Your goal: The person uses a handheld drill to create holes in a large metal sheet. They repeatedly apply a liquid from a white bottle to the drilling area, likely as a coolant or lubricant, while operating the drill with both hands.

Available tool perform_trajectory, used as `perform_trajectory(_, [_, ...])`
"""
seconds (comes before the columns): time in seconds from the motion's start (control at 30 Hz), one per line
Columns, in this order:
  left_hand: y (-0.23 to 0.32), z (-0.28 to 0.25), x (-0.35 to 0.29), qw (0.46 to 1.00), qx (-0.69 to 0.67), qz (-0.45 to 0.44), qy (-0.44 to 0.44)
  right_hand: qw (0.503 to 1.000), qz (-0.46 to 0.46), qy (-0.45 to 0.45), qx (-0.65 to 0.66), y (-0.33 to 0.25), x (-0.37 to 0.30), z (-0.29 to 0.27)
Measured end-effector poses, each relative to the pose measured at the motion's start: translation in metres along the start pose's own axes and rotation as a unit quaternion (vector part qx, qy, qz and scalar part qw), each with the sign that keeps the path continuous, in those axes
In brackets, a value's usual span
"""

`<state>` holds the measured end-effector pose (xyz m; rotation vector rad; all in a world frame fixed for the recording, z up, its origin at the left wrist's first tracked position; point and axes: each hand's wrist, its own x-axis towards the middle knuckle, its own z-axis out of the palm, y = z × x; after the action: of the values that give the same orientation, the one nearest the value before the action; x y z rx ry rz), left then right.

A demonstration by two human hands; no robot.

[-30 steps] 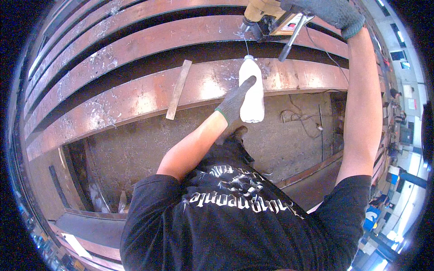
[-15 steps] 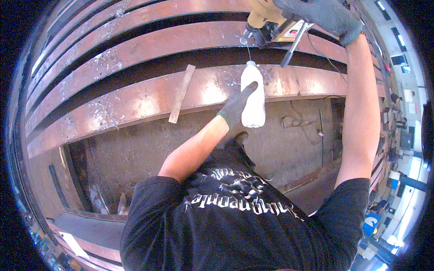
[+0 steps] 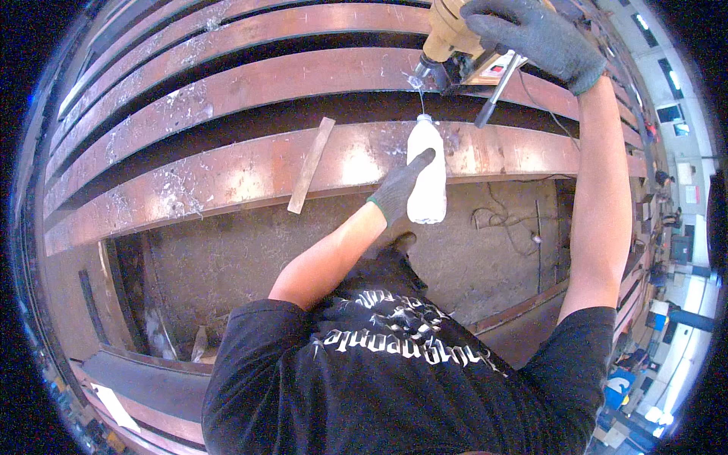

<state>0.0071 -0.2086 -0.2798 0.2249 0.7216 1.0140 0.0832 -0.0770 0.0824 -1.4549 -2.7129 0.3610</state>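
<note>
My left hand point(image 3: 406, 182), in a grey glove, is wrapped round a white plastic bottle point(image 3: 428, 171), its thumb across the front. From the bottle's top a thin nozzle or stream points up at the chuck and bit point(image 3: 422, 70) of a yellow drill point(image 3: 453, 32). The drill stands over the reddish steel beams at the upper right. My gloved right hand point(image 3: 540, 42) is closed over the drill's feed handle, which its fingers mostly hide. Below that hand a metal lever point(image 3: 500, 89) with a dark end sticks out.
Long steel beams point(image 3: 250, 85) run side by side with dark gaps between them, and metal shavings point(image 3: 178, 186) lie on them. A flat metal strip point(image 3: 311, 165) crosses the nearest beam's edge. Cables point(image 3: 497, 216) lie on the concrete floor point(image 3: 250, 273) below. Workshop equipment lines the right.
The beams, drill and bottle sit slightly lower in the picture. Both hands keep their holds, the bottle's top still just below the bit.
</note>
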Motion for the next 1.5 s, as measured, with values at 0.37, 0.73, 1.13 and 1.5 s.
perform_trajectory(0.37, [-0.004,-0.007,0.006,1.0,0.012,-0.021,0.019,0.99,-0.09,-0.014,0.105,0.047,0.021,0.022])
perform_trajectory(0.73, [-0.003,-0.003,0.002,1.0,0.023,-0.008,0.017,0.986,-0.111,-0.007,0.123,0.048,0.019,0.025])
perform_trajectory(1.13, [-0.007,0.002,-0.002,0.999,0.043,0.018,0.011,0.99,-0.118,0.034,0.066,0.039,0.014,0.025])
perform_trajectory(1.5, [-0.008,-0.008,0.007,0.998,0.051,-0.003,0.023,0.991,-0.112,-0.003,0.067,0.036,0.019,0.023])
